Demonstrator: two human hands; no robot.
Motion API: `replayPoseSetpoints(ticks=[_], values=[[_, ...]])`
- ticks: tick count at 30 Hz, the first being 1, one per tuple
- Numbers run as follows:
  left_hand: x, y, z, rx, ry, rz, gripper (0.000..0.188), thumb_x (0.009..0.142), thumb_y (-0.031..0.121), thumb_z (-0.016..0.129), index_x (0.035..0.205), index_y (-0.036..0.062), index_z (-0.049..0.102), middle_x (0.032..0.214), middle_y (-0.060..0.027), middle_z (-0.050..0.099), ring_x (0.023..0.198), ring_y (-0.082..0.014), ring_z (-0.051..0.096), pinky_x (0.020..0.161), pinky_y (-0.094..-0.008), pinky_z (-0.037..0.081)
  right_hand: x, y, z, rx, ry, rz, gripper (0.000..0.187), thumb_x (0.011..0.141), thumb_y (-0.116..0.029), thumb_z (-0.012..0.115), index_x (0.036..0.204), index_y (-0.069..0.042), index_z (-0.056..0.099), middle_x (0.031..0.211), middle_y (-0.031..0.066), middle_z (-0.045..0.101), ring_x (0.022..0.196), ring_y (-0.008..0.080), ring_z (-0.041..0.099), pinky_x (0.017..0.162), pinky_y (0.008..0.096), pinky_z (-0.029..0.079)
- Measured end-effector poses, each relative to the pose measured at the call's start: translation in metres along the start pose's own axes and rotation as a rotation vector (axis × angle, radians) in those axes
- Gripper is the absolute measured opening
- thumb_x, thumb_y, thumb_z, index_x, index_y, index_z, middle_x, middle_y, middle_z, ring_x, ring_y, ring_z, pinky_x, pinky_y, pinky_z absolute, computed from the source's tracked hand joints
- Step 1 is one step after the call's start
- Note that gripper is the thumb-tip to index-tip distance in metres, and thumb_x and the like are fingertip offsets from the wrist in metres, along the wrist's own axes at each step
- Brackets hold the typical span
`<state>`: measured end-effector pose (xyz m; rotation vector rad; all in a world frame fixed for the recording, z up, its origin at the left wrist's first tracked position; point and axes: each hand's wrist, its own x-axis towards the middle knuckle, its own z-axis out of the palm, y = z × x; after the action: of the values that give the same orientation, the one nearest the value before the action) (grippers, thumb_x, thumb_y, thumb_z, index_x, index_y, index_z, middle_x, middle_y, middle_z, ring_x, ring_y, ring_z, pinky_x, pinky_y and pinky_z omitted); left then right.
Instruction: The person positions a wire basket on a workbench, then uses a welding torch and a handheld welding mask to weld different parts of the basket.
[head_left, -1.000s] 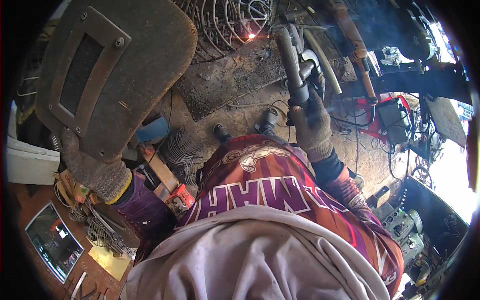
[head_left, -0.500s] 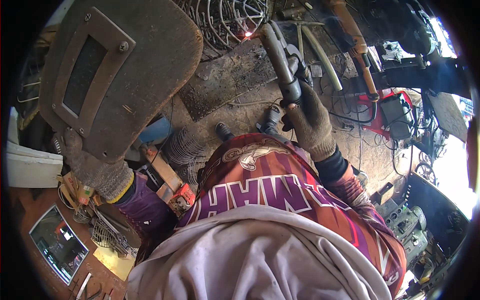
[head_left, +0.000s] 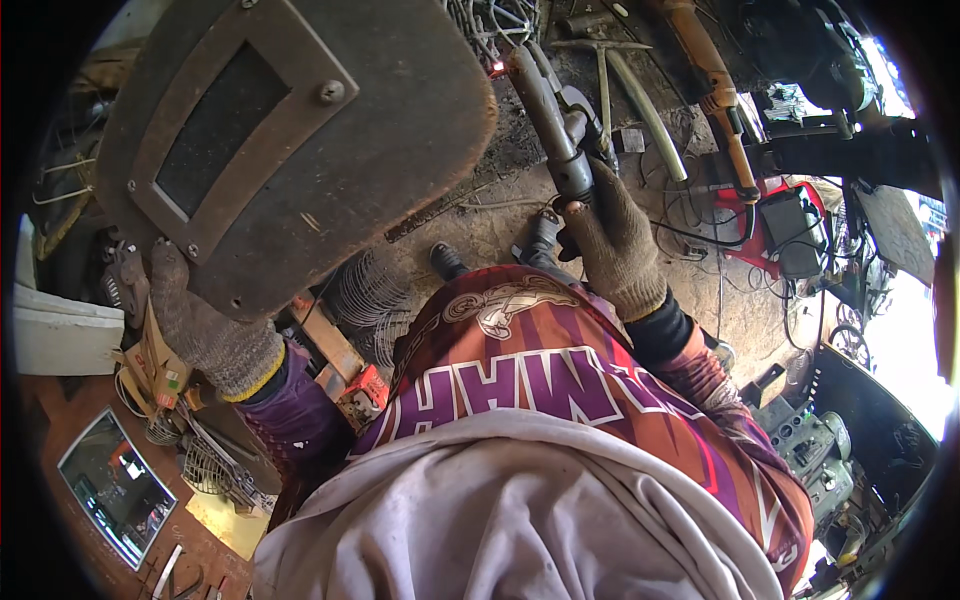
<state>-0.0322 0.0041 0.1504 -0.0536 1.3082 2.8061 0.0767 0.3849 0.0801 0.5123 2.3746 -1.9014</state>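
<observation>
My left hand [head_left: 212, 335], in a knitted work glove, is closed at the lower edge of a dark hand-held welding shield [head_left: 390, 130] with a framed window. My right hand [head_left: 622, 250], also gloved, is wrapped round the handle of a welding electrode holder [head_left: 545, 120], which points away from me. Close to the holder's tip a small red glow [head_left: 497, 68] shows on bent wire pieces [head_left: 508, 18]. The shield hides most of these pieces and much of the dark work surface under them.
A chipping hammer [head_left: 602, 80] lies beyond the holder. To its right is an orange angle grinder [head_left: 715, 90]. A red and grey machine [head_left: 795, 230] with cables stands at the right. Wire rings [head_left: 368, 295] are stacked on the floor left of my feet.
My left hand has moved the shield to the right, over more of the bent wires. The holder's tip has shifted slightly left, and the bright glow has dimmed to red.
</observation>
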Motion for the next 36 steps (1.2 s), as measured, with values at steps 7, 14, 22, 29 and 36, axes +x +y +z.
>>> replayPoseSetpoints(ticks=[7, 14, 22, 29, 36], values=[[-0.009, -0.036, 0.029, 0.108, 0.004, 0.003, 0.048, 0.099, 0.017, 0.054, 0.141, -0.0009, 0.042, 0.136, -0.0205, 0.053, 0.121, -0.0294, 0.057, 0.104, -0.0453, 0.047, 0.002, 0.007, 0.001, 0.048, -0.044, 0.033, 0.054, 0.098, -0.017, 0.060, 0.144, 0.002, 0.040, 0.093, 0.0120, 0.068, 0.076, 0.0141, 0.068, 0.066, 0.0287, 0.055], [-0.021, -0.055, 0.077, 0.402, 0.016, 0.136, 0.058, 0.085, 0.007, 0.069, 0.138, -0.0022, 0.047, 0.124, -0.0122, 0.059, 0.109, -0.0213, 0.060, 0.099, -0.0384, 0.047, 0.000, 0.023, 0.005, 0.075, -0.030, -0.206, 0.045, 0.099, -0.018, 0.058, 0.138, 0.001, 0.046, 0.102, 0.0162, 0.068, 0.081, 0.0203, 0.070, 0.067, 0.0310, 0.056], [-0.031, -0.065, 0.085, 0.677, 0.188, 0.139, 0.060, 0.078, 0.007, 0.075, 0.133, -0.0033, 0.053, 0.122, -0.0108, 0.057, 0.110, -0.0200, 0.056, 0.098, -0.0350, 0.045, 0.000, 0.052, -0.008, -0.727, -0.075, -0.453, 0.040, 0.095, -0.021, 0.057, 0.131, -0.003, 0.055, 0.128, 0.0185, 0.060, 0.117, 0.0362, 0.058, 0.097, 0.0408, 0.048], [-0.029, -0.066, 0.075, 0.776, 0.057, 0.242, 0.058, 0.080, 0.011, 0.075, 0.133, -0.0023, 0.054, 0.124, -0.0122, 0.058, 0.108, -0.0216, 0.058, 0.096, -0.0368, 0.047, -0.001, 0.054, -0.010, -0.774, -0.041, -0.523, 0.040, 0.097, -0.019, 0.057, 0.133, -0.002, 0.054, 0.126, 0.0176, 0.061, 0.117, 0.0329, 0.058, 0.097, 0.0404, 0.048], [-0.013, -0.017, 0.041, -0.070, -0.258, -0.085, 0.043, 0.099, 0.019, 0.055, 0.136, 0.0004, 0.049, 0.122, -0.0200, 0.061, 0.105, -0.0316, 0.065, 0.090, -0.0480, 0.055, -0.002, -0.004, 0.002, 0.141, -0.037, 0.065, 0.053, 0.099, -0.016, 0.059, 0.145, 0.000, 0.040, 0.101, 0.0108, 0.066, 0.077, 0.0116, 0.067, 0.065, 0.0275, 0.054]])
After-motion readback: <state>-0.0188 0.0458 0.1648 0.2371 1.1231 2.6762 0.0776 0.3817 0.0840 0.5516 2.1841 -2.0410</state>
